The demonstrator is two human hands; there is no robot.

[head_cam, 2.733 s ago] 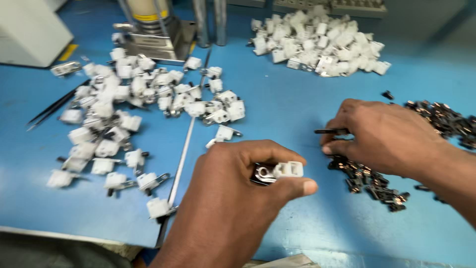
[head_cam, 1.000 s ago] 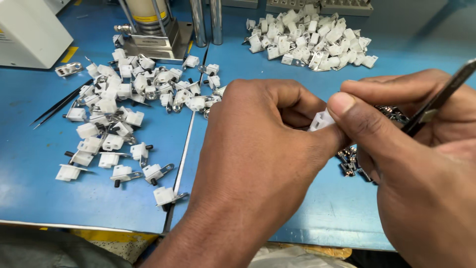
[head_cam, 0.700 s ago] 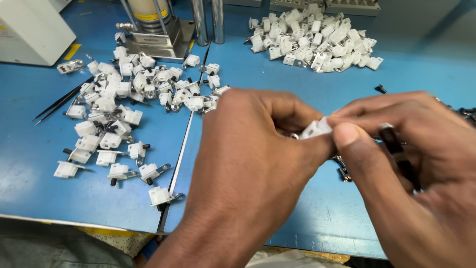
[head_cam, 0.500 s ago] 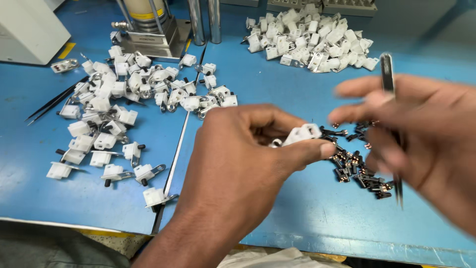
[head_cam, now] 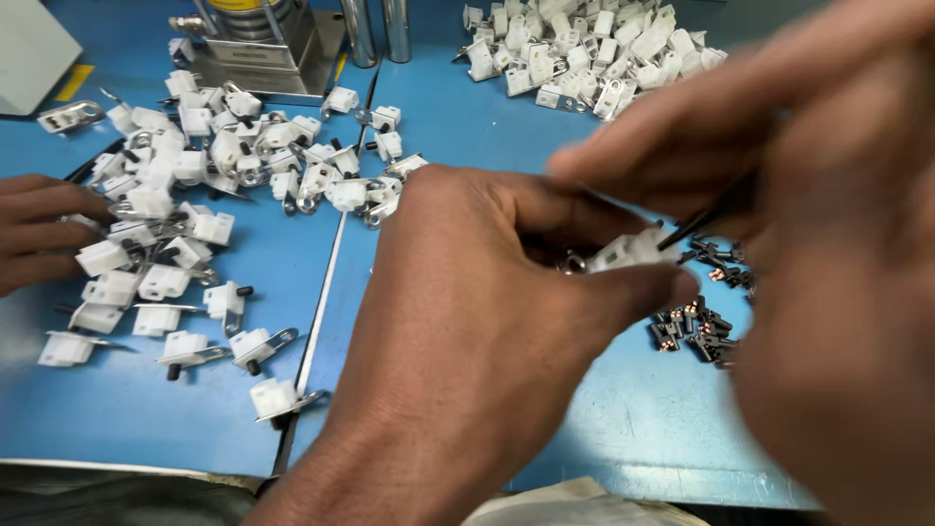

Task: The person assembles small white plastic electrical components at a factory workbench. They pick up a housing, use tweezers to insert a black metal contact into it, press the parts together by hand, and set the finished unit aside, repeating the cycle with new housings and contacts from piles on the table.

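My left hand [head_cam: 487,331] pinches a small white plastic connector [head_cam: 631,251] with a metal lug between thumb and fingers, above the blue table [head_cam: 545,127]. My right hand [head_cam: 818,244], blurred and close to the camera, grips thin dark tweezers [head_cam: 703,220] whose tip touches the connector's right end. A heap of small black parts [head_cam: 693,331] lies just beyond the connector on the table.
Many white connectors [head_cam: 195,195] are scattered at the left; another pile of white connectors [head_cam: 584,49] sits at the back. A metal press base [head_cam: 263,49] stands at the back left. Another person's hand [head_cam: 39,229] rests at the left edge. A thin rod [head_cam: 326,282] lies on the table.
My right hand came back in from the right with the tweezers, bringing their tip to the connector. Another person's hand has appeared at the left edge.
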